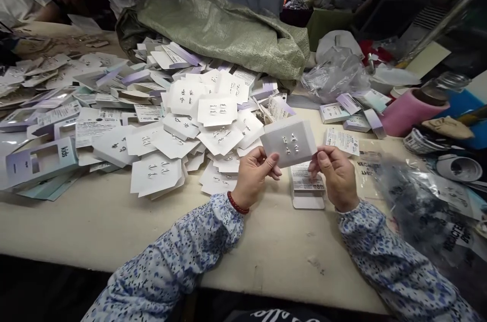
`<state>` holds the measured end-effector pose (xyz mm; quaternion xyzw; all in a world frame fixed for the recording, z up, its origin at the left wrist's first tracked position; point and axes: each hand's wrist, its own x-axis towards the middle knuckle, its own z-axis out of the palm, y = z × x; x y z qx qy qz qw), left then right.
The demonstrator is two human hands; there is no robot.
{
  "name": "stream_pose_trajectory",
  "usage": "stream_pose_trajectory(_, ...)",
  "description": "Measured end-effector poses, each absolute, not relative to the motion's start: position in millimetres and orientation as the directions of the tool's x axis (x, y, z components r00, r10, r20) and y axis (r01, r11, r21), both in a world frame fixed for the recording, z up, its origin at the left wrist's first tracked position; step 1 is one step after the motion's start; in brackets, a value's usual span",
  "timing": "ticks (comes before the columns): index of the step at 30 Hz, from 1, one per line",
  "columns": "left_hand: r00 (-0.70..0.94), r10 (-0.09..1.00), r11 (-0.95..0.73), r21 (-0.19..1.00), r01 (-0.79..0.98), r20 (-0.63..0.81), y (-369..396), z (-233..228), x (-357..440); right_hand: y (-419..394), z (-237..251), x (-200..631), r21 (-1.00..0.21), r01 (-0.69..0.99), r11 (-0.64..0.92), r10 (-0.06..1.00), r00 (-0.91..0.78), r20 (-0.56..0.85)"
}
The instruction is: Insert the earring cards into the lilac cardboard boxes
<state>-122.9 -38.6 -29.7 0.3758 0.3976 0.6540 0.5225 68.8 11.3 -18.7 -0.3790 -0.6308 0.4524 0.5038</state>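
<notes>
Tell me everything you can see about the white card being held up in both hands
The card is a small pale grey-white rectangle that looks like thin cardboard, with its edges folded back a little. Four small silvery studs, likely earrings, sit in two rows near its middle. It is held above the table, tilted slightly, face toward the camera. The left hand pinches its lower left edge and the right hand its lower right corner. Similar cards lie heaped behind it.

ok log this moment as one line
left hand: holds earring card | right hand: holds same card | below: small card stack | left: card pile
</notes>
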Motion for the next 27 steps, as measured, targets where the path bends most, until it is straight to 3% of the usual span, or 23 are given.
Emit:
stream_pose_trajectory(6,-0.087,0.996,-0.039,0.914,-0.403,0.004,-39,-37,-116,5,-27,60,-0.947,0.037,0.320,0.944,-0.103,0.315)
stream_pose_trajectory(10,-0.241,0.970,-0.118,0.924,-0.363,0.029,-37,-39,-116,3,-28,58,-0.949,0.044,0.312,0.947,-0.100,0.307)
stream_pose_trajectory(15,-0.356,0.923,-0.238,0.946,-0.220,0.149,-32,-46,-117,0,-33,56,-0.954,0.062,0.292,0.953,-0.102,0.285)
stream_pose_trajectory(20,-0.317,0.929,-0.224,0.972,-0.071,0.191,-34,-48,-114,-3,-34,54,-0.958,0.115,0.263,0.963,-0.093,0.253)
stream_pose_trajectory(27,-0.274,0.916,-0.269,0.956,0.118,0.292,-41,-38,-112,-5,-28,56,-0.955,0.201,0.221,0.962,-0.208,0.179)
